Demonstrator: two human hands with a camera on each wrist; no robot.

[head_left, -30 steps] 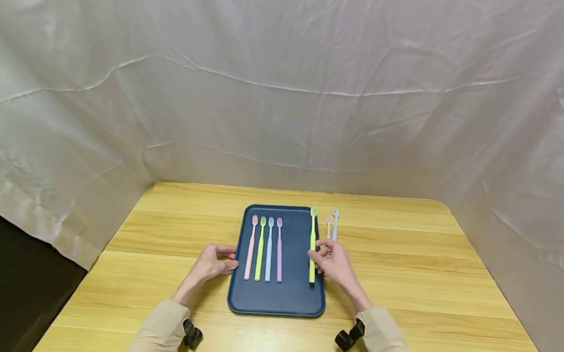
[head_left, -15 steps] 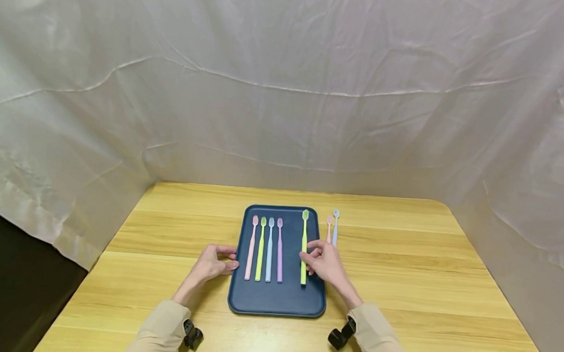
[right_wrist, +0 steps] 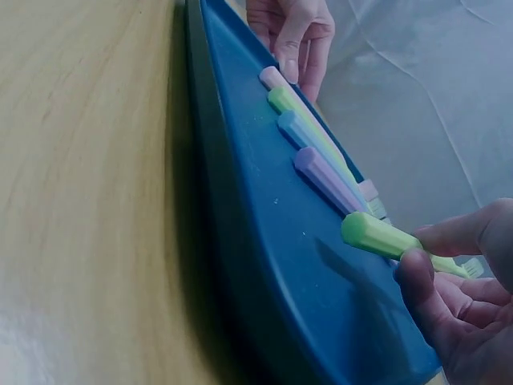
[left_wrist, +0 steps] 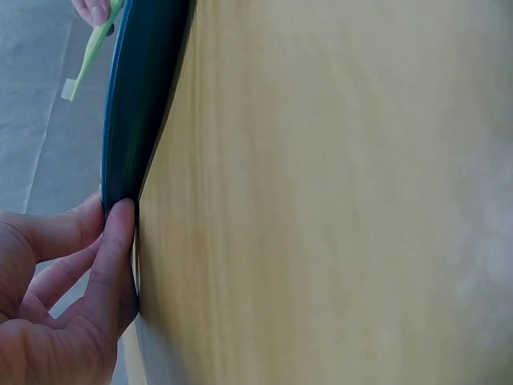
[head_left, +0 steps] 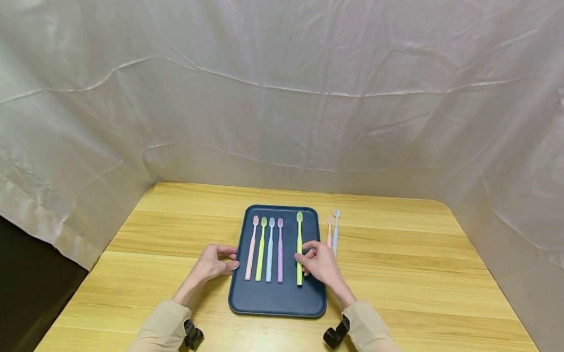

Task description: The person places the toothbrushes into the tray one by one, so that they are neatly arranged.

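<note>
My right hand pinches a yellow-green toothbrush by its handle, thumb and fingertips on either side. The brush hovers just above the right part of a dark blue tray, bristle end away from me, its shadow on the tray in the right wrist view. At the tray's left rim, my left hand grips the edge between thumb and fingers. A row of toothbrushes lies on the tray's left half: pink, yellow-green, light blue and purple.
To the right of the tray, a pink toothbrush and a light blue toothbrush lie on the wooden table, partly hidden by my right hand. A pale curtain encloses the back and sides.
My right hand has carried the yellow-green toothbrush leftward from the tray's right rim, closer to the purple one. My left hand stays on the tray's rim.
</note>
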